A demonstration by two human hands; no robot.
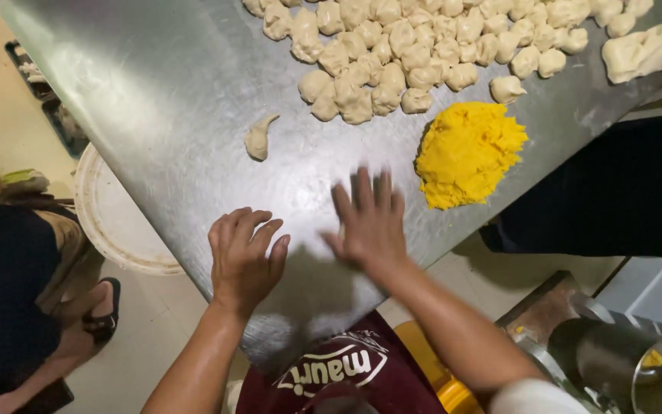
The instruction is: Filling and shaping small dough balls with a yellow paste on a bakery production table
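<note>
Steel worktable [178,100]: the person's two bare hands rest at its near edge. The left hand [243,261] lies palm down with the fingers loosely curled and slightly spread, gripping nothing that shows. The right hand [368,222] is flat on the metal, fingers extended and spread, blurred by motion; whether anything lies beneath the palm cannot be told.

A single small dough piece [258,139], with a pulled tip, sits alone on the steel beyond the left hand, well apart from both hands. A mound of yellow filling [469,153] lies just beyond and to the right of the right hand, near but not touching it. Further back, a large heap of torn dough pieces [415,46] covers the far part of the table, with a bigger dough lump [645,50] at the far right edge.

Beside the table on the left, a white round tub [113,218] stands on the floor, and another person's leg in a sandal [101,310] is nearby. A dark-clothed person [622,192] stands at the right edge of the table.
</note>
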